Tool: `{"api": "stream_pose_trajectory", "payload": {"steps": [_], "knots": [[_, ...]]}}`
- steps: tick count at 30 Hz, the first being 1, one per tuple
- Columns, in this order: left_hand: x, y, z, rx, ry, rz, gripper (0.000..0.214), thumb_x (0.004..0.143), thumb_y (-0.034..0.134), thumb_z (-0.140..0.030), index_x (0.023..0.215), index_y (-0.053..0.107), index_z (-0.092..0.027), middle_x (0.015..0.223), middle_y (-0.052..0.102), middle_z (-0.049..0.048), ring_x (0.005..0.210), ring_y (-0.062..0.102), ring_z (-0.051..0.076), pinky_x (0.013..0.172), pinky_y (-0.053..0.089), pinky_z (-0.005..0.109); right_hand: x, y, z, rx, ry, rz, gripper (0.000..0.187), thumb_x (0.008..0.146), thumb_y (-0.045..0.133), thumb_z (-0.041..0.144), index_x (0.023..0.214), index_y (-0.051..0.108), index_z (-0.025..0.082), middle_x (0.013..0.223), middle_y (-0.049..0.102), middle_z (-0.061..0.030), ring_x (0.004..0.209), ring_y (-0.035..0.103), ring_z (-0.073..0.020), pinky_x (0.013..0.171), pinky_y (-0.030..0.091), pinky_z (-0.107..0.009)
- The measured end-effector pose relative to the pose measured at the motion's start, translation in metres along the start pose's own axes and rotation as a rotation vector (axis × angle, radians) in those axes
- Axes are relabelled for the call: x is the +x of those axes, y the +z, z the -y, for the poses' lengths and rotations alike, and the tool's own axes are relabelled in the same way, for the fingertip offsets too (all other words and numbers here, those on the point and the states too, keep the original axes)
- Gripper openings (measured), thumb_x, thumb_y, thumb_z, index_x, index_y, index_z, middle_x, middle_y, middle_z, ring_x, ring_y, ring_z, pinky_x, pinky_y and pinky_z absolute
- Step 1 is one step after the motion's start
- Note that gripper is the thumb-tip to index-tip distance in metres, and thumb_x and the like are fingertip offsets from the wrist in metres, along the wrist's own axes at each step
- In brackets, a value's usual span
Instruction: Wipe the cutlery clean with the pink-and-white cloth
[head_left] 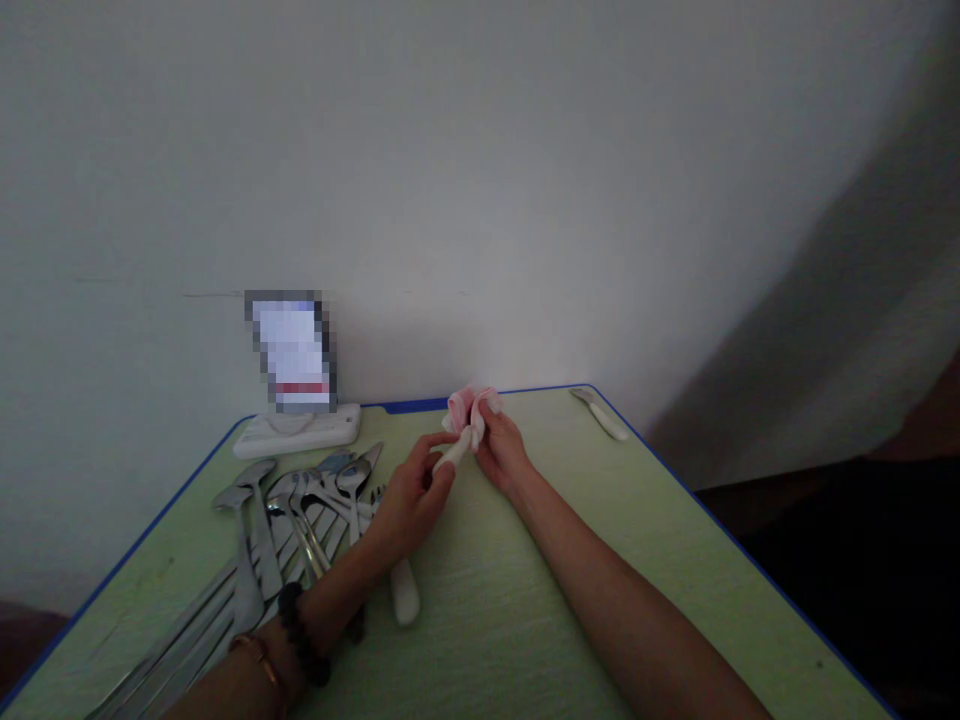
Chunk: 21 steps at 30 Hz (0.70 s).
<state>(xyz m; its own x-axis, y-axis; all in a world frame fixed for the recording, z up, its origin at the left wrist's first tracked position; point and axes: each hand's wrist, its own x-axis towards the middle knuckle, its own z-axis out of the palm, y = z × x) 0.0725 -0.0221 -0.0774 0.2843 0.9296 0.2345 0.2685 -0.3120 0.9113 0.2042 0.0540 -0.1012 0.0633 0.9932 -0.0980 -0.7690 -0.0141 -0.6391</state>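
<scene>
My left hand (pixel 414 492) is closed around the white handle (pixel 453 452) of a piece of cutlery, near the far edge of the table. A pink and white cloth (pixel 471 408) is bunched around the other end, so whether it is a spoon, fork or knife is hidden. Gripping that cloth with thumb and fingers, my right hand (pixel 502 440) meets the left at the utensil. Just left of my left hand lies a pile of metal spoons (pixel 352 478), forks and other cutlery. Another white handle (pixel 405 592) sticks out from beneath my left wrist.
A fork with a white handle (pixel 600 414) lies alone at the far right corner. On the far left, a lit phone or tablet, blurred out (pixel 292 350), stands on a white holder (pixel 300 432) against the wall. The green table (pixel 675 590) has a blue rim.
</scene>
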Motion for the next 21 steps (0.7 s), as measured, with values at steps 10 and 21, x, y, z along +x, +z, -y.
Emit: {"api": "stream_pose_trajectory", "payload": {"steps": [10,21], "knots": [[0.000,0.003,-0.004,-0.126,0.011,0.036,0.029,0.090,0.039,-0.037,0.110,0.036,-0.017,0.062,0.054,-0.0061,0.045,0.045,0.008,0.046,0.034,0.019,-0.016,0.011,0.015,0.033,0.219,0.206,0.014,0.073,0.068,0.026,0.080,0.065,0.014,0.074,0.068,-0.0002,0.064,0.059,-0.0083,0.062,0.046,-0.017],[-0.001,-0.001,0.000,-0.019,-0.042,-0.065,0.018,0.085,0.045,-0.034,0.087,0.050,-0.017,0.047,0.047,-0.0085,0.042,0.045,0.009,0.045,0.033,0.020,0.000,-0.002,0.003,-0.006,-0.021,0.012,0.011,0.069,0.070,0.023,0.072,0.064,0.015,0.067,0.065,0.0014,0.063,0.057,-0.0086,0.067,0.046,-0.020]]}}
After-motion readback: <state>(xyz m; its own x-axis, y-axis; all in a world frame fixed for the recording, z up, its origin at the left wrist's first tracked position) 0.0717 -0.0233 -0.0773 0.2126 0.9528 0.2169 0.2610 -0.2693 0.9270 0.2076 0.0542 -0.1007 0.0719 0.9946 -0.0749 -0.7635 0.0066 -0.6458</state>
